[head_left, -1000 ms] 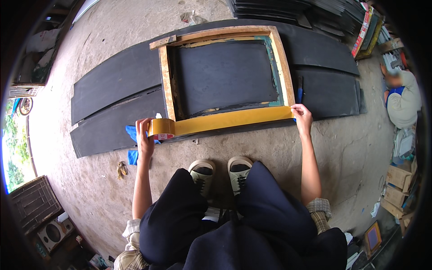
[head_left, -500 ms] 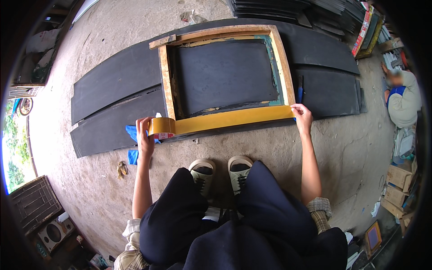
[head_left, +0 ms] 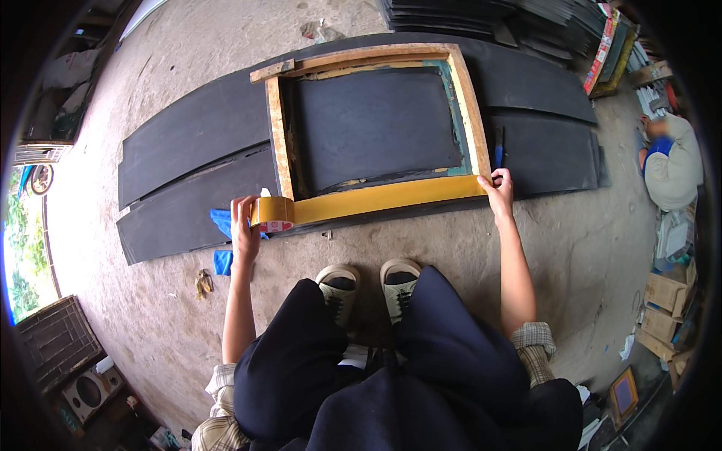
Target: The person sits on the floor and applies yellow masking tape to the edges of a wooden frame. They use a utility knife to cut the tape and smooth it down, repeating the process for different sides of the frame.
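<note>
Black sheets: flat and overlapping, the black sheets [head_left: 195, 146] lay on the concrete floor [head_left: 594, 248] beneath your work.
Blue cloth: the crumpled blue cloth [head_left: 220, 218] lay just beside your grip, best kept clear of the adhesive, I judged.
Left hand: your left hand [head_left: 244, 225] was curled around the left side of the roll; a level, steady hold with light, even pull seemed right for avoiding creases.
Tape roll: the packing tape roll [head_left: 273, 211] stood at the frame's near left corner, glossy amber-brown, its core showing red and white.
Tape strip: the tape strip [head_left: 383, 199] spanned the frame's near side, broad, yellow-amber and looking fairly smooth. Lining it up with the rail before pressing, then smoothing along from one end, would probably have limited bubbles. You could not tell from above how much of it was stuck.
Wooden frame: the wooden frame [head_left: 471, 120] looked pale and worn, with teal and dark residue along its inner edges, around a black panel [head_left: 376, 128].
Right hand: at the frame's near right corner, your right hand [head_left: 499, 197] had its thumb at the strip's end; whether it pinched or merely pressed the film, I could not tell. Anchoring that end squarely mattered most.
</note>
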Demonstrator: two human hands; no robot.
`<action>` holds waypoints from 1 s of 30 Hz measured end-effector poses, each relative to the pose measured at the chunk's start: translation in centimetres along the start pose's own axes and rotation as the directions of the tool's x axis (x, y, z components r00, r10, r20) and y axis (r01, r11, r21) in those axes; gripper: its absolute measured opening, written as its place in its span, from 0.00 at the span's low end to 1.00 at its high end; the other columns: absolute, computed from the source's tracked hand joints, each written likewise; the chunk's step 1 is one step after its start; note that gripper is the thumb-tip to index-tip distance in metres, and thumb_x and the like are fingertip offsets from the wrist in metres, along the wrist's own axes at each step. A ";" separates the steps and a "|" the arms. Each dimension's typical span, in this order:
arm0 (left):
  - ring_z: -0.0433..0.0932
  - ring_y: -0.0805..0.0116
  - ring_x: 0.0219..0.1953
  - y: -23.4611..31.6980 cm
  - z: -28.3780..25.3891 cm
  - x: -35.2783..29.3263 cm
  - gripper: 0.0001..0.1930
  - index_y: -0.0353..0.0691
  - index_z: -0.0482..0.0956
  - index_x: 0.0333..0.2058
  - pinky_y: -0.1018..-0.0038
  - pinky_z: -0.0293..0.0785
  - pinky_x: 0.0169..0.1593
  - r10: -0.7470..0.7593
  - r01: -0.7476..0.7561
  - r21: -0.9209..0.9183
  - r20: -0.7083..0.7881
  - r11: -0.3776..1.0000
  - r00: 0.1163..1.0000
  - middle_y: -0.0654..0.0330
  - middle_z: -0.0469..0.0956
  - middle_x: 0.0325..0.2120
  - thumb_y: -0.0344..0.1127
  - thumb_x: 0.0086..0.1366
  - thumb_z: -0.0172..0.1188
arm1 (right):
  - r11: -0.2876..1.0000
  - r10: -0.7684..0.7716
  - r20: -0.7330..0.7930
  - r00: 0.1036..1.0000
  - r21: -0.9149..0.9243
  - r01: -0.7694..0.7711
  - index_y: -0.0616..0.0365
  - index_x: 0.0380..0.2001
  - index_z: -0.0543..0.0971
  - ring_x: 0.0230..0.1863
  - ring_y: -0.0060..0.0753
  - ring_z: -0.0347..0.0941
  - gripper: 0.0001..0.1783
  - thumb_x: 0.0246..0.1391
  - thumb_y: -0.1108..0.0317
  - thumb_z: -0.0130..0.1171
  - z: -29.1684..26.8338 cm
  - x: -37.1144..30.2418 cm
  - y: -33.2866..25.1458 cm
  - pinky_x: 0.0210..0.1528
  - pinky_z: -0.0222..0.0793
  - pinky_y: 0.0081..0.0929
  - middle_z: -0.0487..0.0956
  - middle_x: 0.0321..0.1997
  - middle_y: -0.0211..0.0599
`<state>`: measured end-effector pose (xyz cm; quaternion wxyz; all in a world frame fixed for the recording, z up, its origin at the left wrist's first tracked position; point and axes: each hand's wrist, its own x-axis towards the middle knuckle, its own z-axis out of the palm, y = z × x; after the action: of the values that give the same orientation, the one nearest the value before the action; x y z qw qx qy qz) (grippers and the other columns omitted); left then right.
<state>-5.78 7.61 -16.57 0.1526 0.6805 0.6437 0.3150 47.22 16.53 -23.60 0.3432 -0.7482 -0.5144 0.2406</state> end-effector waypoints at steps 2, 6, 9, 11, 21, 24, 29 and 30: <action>0.69 0.49 0.43 -0.3 -0.1 -0.3 0.23 0.38 0.69 0.46 0.63 0.68 0.47 -0.024 0.024 -0.002 0.009 1.000 1.000 0.50 0.67 0.40 0.20 0.47 0.52 | 0.934 0.248 0.147 0.958 0.227 -0.276 0.52 0.30 0.69 0.24 0.19 0.59 0.19 0.40 0.61 0.70 -0.2 0.3 -0.3 0.27 0.58 0.20 0.63 0.22 0.23; 0.69 0.48 0.42 -0.7 0.1 -0.3 0.25 0.38 0.68 0.46 0.63 0.68 0.47 -0.036 0.036 -0.012 0.004 0.999 0.999 0.50 0.67 0.41 0.19 0.46 0.52 | 0.940 0.282 0.177 0.943 0.144 -0.308 0.53 0.33 0.68 0.24 0.17 0.59 0.21 0.41 0.61 0.70 -0.5 0.4 -0.6 0.27 0.57 0.19 0.63 0.23 0.22; 0.69 0.46 0.42 -0.7 0.2 0.0 0.24 0.36 0.67 0.46 0.62 0.67 0.46 0.028 -0.028 -0.005 0.015 1.000 0.999 0.48 0.66 0.40 0.18 0.46 0.51 | 0.951 0.262 0.083 0.961 0.144 -0.272 0.54 0.35 0.68 0.25 0.17 0.59 0.21 0.43 0.58 0.68 0.0 -0.7 -0.5 0.28 0.58 0.19 0.64 0.23 0.22; 0.68 0.46 0.42 -0.4 0.3 -0.1 0.25 0.35 0.67 0.46 0.62 0.67 0.47 0.041 -0.041 0.008 0.013 0.999 0.999 0.47 0.66 0.40 0.16 0.45 0.50 | 0.947 0.249 0.018 0.968 0.203 -0.247 0.54 0.35 0.68 0.26 0.18 0.60 0.21 0.45 0.57 0.66 0.5 -1.4 -0.3 0.29 0.59 0.20 0.64 0.24 0.22; 0.68 0.47 0.46 -0.3 0.2 0.0 0.32 0.36 0.65 0.49 0.63 0.66 0.52 0.120 -0.118 -0.111 0.006 0.987 0.993 0.48 0.67 0.44 0.11 0.41 0.50 | 0.966 0.184 0.061 0.981 0.173 -0.192 0.56 0.40 0.65 0.34 0.22 0.63 0.21 0.51 0.57 0.61 0.6 -1.0 1.3 0.37 0.62 0.22 0.68 0.31 0.29; 0.72 0.51 0.40 0.6 -1.2 0.3 0.37 0.54 0.68 0.53 0.64 0.71 0.47 0.123 -0.107 -0.097 0.178 0.989 0.976 0.51 0.67 0.40 0.12 0.43 0.52 | 0.963 0.238 0.104 0.966 0.107 -0.248 0.55 0.43 0.65 0.37 0.25 0.64 0.24 0.51 0.53 0.60 0.3 -0.7 1.4 0.42 0.61 0.26 0.68 0.32 0.32; 0.71 0.57 0.39 0.0 -2.7 1.6 0.35 0.64 0.70 0.51 0.67 0.71 0.45 0.305 -0.378 0.153 0.360 0.913 0.882 0.54 0.67 0.38 0.16 0.47 0.53 | 0.959 0.260 0.136 0.956 0.082 -0.273 0.54 0.43 0.65 0.41 0.27 0.64 0.25 0.50 0.51 0.61 0.1 -0.4 1.4 0.47 0.60 0.28 0.69 0.36 0.34; 0.71 0.59 0.39 0.1 -2.7 1.9 0.34 0.64 0.70 0.51 0.67 0.71 0.45 0.331 -0.433 0.193 0.404 0.880 0.853 0.55 0.67 0.38 0.16 0.48 0.53 | 0.953 0.274 0.154 0.949 0.090 -0.290 0.54 0.44 0.65 0.42 0.26 0.63 0.25 0.51 0.51 0.60 0.1 -0.4 1.3 0.48 0.59 0.28 0.70 0.37 0.35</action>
<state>-7.45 8.87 -14.00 0.1045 0.8561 0.4927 0.1160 47.84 15.88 -24.66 0.3097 -0.7750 -0.4106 0.3673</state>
